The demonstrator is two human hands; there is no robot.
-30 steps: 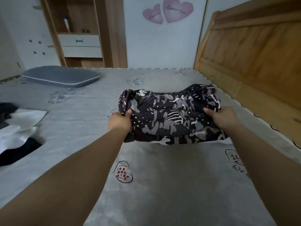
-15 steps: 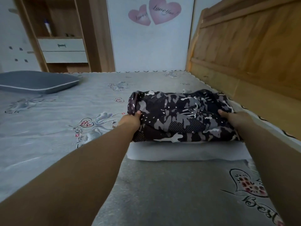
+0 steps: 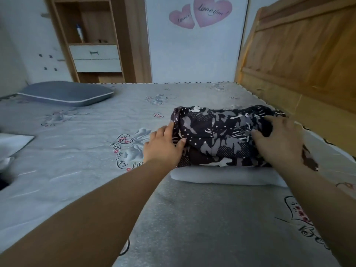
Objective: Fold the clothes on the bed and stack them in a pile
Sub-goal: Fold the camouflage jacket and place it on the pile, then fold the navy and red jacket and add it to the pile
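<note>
- The left hand (image 3: 163, 146) rests loose-fingered against the left end of the folded dark camouflage-print garment (image 3: 221, 135); the right hand (image 3: 279, 139) lies spread on top, pressing.
- The garment, soft and puffy, sits on a flat folded white cloth (image 3: 221, 176) near the grey printed bedsheet's (image 3: 77, 151) right edge, by the wooden headboard (image 3: 298, 54).
- The pile looks begun; white and dark clothes (image 3: 11, 149) at the left edge appear unfolded.

White folded garment (image 3: 221, 177) mostly hidden under the camo garment (image 3: 217, 135); only its near edge shows, type can't be told. Right end of the camo piece covered by the right hand (image 3: 279, 143). Left hand (image 3: 163, 147) fingertips blocked by its own palm, grip unclear. White cloth (image 3: 13, 143) and a dark item (image 3: 2, 185) at the left border are cut off. Headboard (image 3: 300, 60) runs out of frame right. Small objects on the shelf (image 3: 81, 33) too tiny to identify. Whole frame slightly motion-blurred.
</note>
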